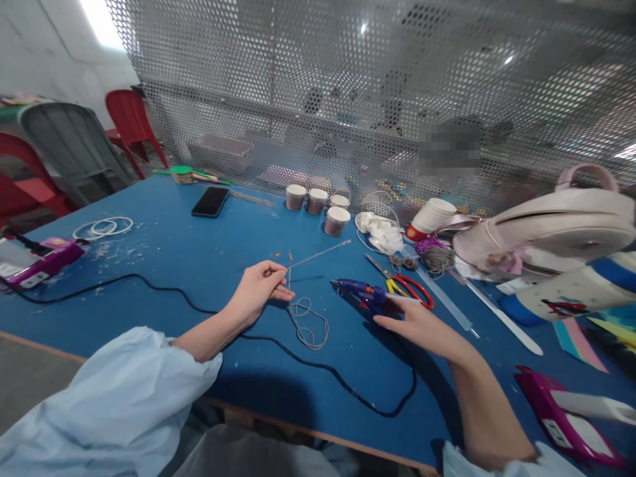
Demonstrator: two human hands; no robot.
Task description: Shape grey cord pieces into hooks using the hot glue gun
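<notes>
My left hand (263, 285) is closed in a pinch on one end of a thin stick (320, 252) that points up and to the right. Grey yarn (311, 331) hangs from the stick at my fingers and lies in loose loops on the table below. My right hand (420, 324) is closed around a blue hot glue gun (360, 289), whose nozzle points left toward the yarn. A white glue stick (402, 299) protrudes from its back end. Whether the gun rests on the table cannot be told. Just behind it lie scissors (405, 286) with red and yellow handles.
A black cord (308, 363) crosses the blue table (163, 258) in front of me. Paper cups (337, 221), a phone (211, 202) and a perforated metal panel (298, 86) are farther back. Rightward are a yarn ball (437, 258), a pink bag (541, 228), a bottle (571, 291) and a magenta tool (569, 417).
</notes>
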